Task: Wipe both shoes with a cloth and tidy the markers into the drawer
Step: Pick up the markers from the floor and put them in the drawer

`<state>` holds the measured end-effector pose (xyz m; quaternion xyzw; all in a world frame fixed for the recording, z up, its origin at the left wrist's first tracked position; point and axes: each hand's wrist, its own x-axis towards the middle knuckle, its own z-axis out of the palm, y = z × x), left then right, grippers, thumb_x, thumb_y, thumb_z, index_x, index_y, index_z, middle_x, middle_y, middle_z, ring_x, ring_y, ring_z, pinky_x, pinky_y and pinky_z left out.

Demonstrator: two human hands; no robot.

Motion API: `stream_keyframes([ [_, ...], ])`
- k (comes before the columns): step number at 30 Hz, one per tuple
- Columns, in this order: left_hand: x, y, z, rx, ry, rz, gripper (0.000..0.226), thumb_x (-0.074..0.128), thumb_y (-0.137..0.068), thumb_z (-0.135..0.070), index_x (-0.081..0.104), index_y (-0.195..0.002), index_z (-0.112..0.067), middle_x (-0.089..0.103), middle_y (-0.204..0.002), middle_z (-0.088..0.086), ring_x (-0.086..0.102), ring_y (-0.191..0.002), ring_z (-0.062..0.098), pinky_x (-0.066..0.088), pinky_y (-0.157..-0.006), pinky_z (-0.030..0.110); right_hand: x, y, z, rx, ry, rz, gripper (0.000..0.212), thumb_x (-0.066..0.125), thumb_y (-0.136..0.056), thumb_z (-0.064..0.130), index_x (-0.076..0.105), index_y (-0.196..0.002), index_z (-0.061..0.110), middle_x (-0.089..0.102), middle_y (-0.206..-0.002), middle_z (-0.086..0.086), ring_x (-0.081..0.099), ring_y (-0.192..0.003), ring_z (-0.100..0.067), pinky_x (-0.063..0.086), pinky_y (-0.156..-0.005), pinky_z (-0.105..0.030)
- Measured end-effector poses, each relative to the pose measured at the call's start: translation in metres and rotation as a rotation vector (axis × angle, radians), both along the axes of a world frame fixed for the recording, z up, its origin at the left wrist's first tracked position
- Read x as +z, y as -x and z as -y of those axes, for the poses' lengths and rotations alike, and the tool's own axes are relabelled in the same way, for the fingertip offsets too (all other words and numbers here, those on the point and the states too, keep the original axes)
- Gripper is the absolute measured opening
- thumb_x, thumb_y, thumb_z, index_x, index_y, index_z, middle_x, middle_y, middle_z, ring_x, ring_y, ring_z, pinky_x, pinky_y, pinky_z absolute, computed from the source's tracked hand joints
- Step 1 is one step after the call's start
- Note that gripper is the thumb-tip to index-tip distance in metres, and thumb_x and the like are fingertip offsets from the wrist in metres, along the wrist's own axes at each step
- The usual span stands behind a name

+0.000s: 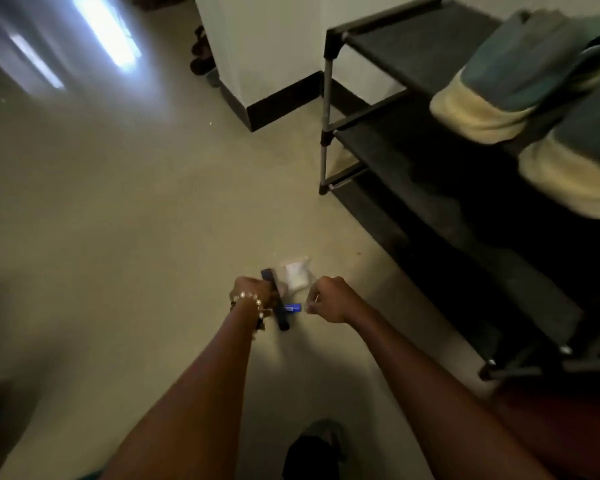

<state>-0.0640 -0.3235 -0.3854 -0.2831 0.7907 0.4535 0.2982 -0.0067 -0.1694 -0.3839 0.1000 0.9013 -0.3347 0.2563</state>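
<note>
Low in the middle of the frame, over the pale floor (pixel 118 237), both my arms reach forward and my hands meet close together. My left hand (pixel 253 292), the one with the bead bracelet (pixel 246 299) at its wrist, is curled round a dark marker (pixel 279 313) that slants down toward the bottom of the frame, with a blue marker (pixel 292 308) jutting out beside it toward my other hand; I judge I am gathering them into one fist so they can go to the drawer in a single trip. My right hand (pixel 329 299) is closed in a loose fist just right of the blue one, and seems to pinch something small and pale, though blur keeps me from saying what. Just above my hands a white cloth (pixel 297 275) lies crumpled on the floor, likely set down to free my fingers. Both shoes (pixel 499 81), grey-blue with cream soles, sit on the top of the black rack (pixel 413 46) at the upper right, well apart from my hands. No drawer shows anywhere
</note>
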Motion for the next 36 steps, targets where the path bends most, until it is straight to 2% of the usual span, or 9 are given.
stream_keyframes([
  [4, -0.045, -0.022, 0.023, 0.24, -0.027, 0.015, 0.02, 0.053, -0.094, -0.013, 0.062, -0.081, 0.0, 0.065, -0.078, 0.014, 0.055, -0.055, 0.023, 0.042, -0.039, 0.017, -0.046, 0.016, 0.026, 0.114, -0.09, -0.013, 0.029, 0.065, -0.087, 0.029, 0.064, -0.104, 0.006, 0.065, -0.105, -0.015, 0.061, -0.094, -0.028, 0.04, -0.068, -0.027],
  [12, -0.079, -0.033, 0.034, 0.447, -0.137, -0.032, 0.015, 0.056, -0.093, -0.011, 0.065, -0.098, 0.0, 0.063, -0.072, 0.009, 0.059, -0.057, 0.02, 0.049, -0.053, 0.027, -0.106, 0.003, 0.076, -0.028, -0.153, -0.121, 0.023, 0.062, -0.091, 0.026, 0.062, -0.108, 0.011, 0.063, -0.106, -0.01, 0.063, -0.093, -0.025, 0.049, -0.067, -0.03],
  [15, -0.083, -0.031, 0.035, 0.462, -0.124, -0.093, 0.03, 0.064, -0.089, -0.025, 0.066, -0.101, 0.002, 0.06, -0.073, 0.009, 0.053, -0.061, 0.021, 0.044, -0.047, 0.026, -0.112, -0.001, 0.076, -0.103, 0.027, -0.124, 0.014, 0.067, -0.086, 0.025, 0.064, -0.082, 0.012, 0.065, -0.085, -0.005, 0.064, -0.079, -0.02, 0.054, -0.068, -0.034],
  [17, -0.082, -0.032, 0.035, 0.43, -0.126, -0.135, 0.034, 0.068, -0.085, -0.04, 0.065, -0.096, -0.008, 0.061, -0.081, 0.006, 0.055, -0.074, 0.021, 0.049, -0.056, 0.029, -0.106, -0.001, 0.07, -0.145, 0.274, -0.078, 0.033, 0.072, -0.082, 0.021, 0.05, -0.059, 0.012, 0.056, -0.062, -0.003, 0.059, -0.06, -0.018, 0.054, -0.061, -0.039],
  [21, -0.071, -0.035, 0.031, 0.447, -0.296, -0.144, 0.02, 0.064, -0.09, -0.025, 0.062, -0.077, -0.01, 0.066, -0.076, 0.004, 0.062, -0.073, 0.019, 0.053, -0.073, 0.037, -0.09, -0.004, 0.053, 0.0, 0.496, 0.037, 0.027, 0.074, -0.08, 0.02, 0.057, -0.059, 0.019, 0.054, -0.058, -0.001, 0.052, -0.051, -0.012, 0.045, -0.051, -0.025],
  [23, -0.07, -0.032, 0.029, 0.53, -0.355, -0.164, 0.023, 0.054, -0.093, -0.009, 0.054, -0.07, -0.008, 0.059, -0.067, 0.007, 0.059, -0.057, 0.02, 0.051, -0.061, 0.033, -0.09, -0.001, 0.047, -0.009, 0.385, -0.073, 0.016, 0.076, -0.077, 0.03, 0.068, -0.071, 0.017, 0.062, -0.067, -0.002, 0.058, -0.062, -0.014, 0.046, -0.058, -0.026],
  [25, -0.073, -0.029, 0.03, 0.632, -0.397, -0.186, 0.024, 0.044, -0.095, -0.002, 0.046, -0.072, -0.007, 0.049, -0.063, 0.009, 0.049, -0.042, 0.019, 0.043, -0.048, 0.027, -0.098, 0.001, 0.041, 0.057, 0.064, -0.229, 0.032, 0.074, -0.077, 0.037, 0.069, -0.093, 0.009, 0.065, -0.091, -0.008, 0.058, -0.087, -0.022, 0.046, -0.073, -0.033],
  [29, -0.082, -0.034, 0.038, 0.63, -0.244, -0.18, 0.016, 0.048, -0.094, -0.005, 0.051, -0.079, -0.008, 0.046, -0.063, 0.005, 0.038, -0.044, 0.016, 0.036, -0.043, 0.022, -0.115, -0.015, 0.045, 0.465, -0.299, -0.264, 0.031, 0.061, -0.087, 0.022, 0.056, -0.115, 0.008, 0.052, -0.116, -0.011, 0.046, -0.111, -0.028, 0.039, -0.086, -0.034],
  [36, -0.086, -0.04, 0.042, 0.525, -0.378, -0.143, 0.029, 0.073, -0.082, -0.03, 0.057, -0.075, -0.008, 0.055, -0.062, 0.004, 0.051, -0.049, 0.015, 0.045, -0.053, 0.028, -0.102, -0.006, 0.061, -0.079, 0.46, -0.099, 0.021, 0.079, -0.072, 0.016, 0.07, -0.087, 0.004, 0.067, -0.074, -0.004, 0.06, -0.069, -0.012, 0.047, -0.065, -0.023],
])
